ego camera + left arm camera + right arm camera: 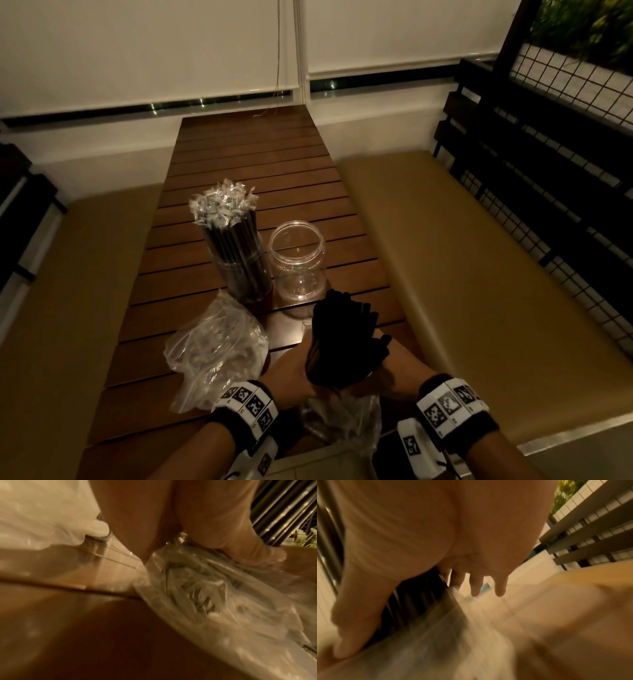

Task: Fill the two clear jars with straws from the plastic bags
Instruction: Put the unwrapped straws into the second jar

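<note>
Two clear jars: one full of straws (pixel 236 253), one empty (pixel 297 263). Two plastic bags: crumpled (pixel 215 346), lower (pixel 342 421). One straw bundle (pixel 342 339).

Filled jar (pixel 236 260) left of empty jar (pixel 297 263); bag (pixel 215 346) before them.

Head view high, facing forward-down over table (pixel 260 164); wrist views close (blurred), sharing straw bundle (pixel 342 342).

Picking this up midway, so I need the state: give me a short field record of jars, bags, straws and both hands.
left jar: upright, packed with wrapped straws
right jar: upright, empty, no lid
straw bundle: black, held between both hands near the empty jar
left hand: grips bundle
right hand: grips bundle
crumpled bag: on table, left of hands
second bag: hangs below the bundle
</note>
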`<action>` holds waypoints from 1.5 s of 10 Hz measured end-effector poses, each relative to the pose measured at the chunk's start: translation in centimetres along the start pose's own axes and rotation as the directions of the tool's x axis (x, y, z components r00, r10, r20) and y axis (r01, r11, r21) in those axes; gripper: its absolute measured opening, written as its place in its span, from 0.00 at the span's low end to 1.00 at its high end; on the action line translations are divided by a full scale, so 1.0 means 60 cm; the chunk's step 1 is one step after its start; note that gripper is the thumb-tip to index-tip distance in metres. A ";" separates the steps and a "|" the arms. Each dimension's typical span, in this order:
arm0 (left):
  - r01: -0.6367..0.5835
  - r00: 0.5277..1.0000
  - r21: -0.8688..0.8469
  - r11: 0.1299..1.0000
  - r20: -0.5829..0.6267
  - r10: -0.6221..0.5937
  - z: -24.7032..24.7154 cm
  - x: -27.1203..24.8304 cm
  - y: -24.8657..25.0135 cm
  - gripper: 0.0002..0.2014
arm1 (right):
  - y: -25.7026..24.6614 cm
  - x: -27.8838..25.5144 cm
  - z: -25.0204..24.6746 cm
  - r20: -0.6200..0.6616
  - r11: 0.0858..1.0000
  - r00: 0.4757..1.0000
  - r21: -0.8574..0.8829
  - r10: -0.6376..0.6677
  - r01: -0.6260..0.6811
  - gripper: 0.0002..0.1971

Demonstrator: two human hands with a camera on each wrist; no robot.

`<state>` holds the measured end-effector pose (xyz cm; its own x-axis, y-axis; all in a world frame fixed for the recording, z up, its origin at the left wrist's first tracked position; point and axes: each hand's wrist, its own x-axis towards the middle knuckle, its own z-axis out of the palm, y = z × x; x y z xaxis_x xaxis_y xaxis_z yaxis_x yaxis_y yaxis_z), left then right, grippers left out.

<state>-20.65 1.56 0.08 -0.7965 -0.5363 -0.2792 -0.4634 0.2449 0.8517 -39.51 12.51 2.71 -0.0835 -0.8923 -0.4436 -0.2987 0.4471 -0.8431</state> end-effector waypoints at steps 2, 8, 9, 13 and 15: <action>-0.117 0.989 0.004 0.993 -0.086 0.116 -0.033 -0.030 0.046 0.51 | -0.056 -0.029 -0.009 -0.088 0.948 0.948 0.055 -0.307 0.312 0.51; -0.226 0.942 -0.024 0.974 -0.262 0.212 -0.064 -0.063 0.120 0.48 | -0.076 -0.044 0.013 -0.340 0.852 0.860 0.234 -0.379 0.468 0.19; -0.227 0.939 -0.045 0.973 -0.274 0.206 -0.063 -0.061 0.119 0.45 | -0.069 -0.041 0.015 -0.383 0.833 0.858 0.299 -0.342 0.466 0.14; -0.253 0.938 -0.009 0.967 -0.246 0.243 -0.069 -0.065 0.118 0.25 | -0.068 -0.040 0.019 -0.450 0.820 0.854 0.364 -0.260 0.441 0.04; -0.228 0.945 -0.093 0.969 -0.262 0.197 -0.067 -0.070 0.110 0.25 | -0.078 -0.040 0.024 -0.445 0.859 0.847 0.266 -0.292 0.436 0.10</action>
<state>-18.80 2.16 8.63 -0.7421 -0.6700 0.0207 -0.2309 0.2846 0.9304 -36.54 12.65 7.27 -0.4067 -0.9135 0.0057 -0.0399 0.0116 -0.9991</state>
